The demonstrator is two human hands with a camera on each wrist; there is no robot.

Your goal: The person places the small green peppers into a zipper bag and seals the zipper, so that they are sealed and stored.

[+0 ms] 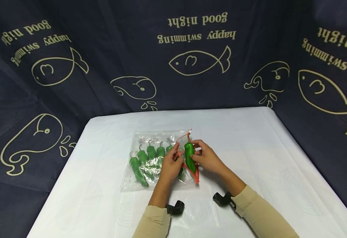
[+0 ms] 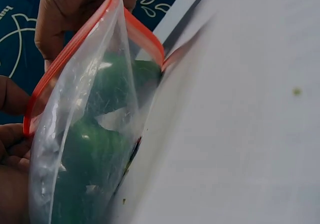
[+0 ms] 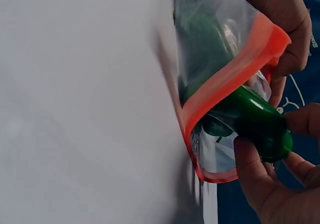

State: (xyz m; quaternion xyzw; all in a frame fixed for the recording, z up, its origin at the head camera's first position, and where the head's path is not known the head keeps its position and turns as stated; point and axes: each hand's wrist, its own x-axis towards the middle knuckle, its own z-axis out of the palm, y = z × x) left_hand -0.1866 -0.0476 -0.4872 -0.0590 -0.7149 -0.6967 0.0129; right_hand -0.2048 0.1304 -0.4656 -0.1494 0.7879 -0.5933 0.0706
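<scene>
A clear zip bag (image 1: pixel 143 136) with a red-orange zip edge (image 3: pixel 235 79) lies on the table, several green peppers (image 1: pixel 151 152) inside it. My left hand (image 1: pixel 170 165) pinches the rim of the bag's mouth, which gapes to the right. One glossy green pepper (image 1: pixel 189 155) is gripped between the thumb and fingers of my right hand (image 1: pixel 207 159). In the right wrist view that pepper (image 3: pixel 255 121) lies across the mouth, one end within the bag and the other in my fingers. Through the plastic, peppers (image 2: pixel 95 149) look blurred in the left wrist view.
A white cloth (image 1: pixel 250 138) covers the table. Behind and at both sides hangs a dark blue curtain (image 1: pixel 102 39) with fish drawings and lettering. Black wrist devices (image 1: pixel 175 208) sit at both sleeve cuffs.
</scene>
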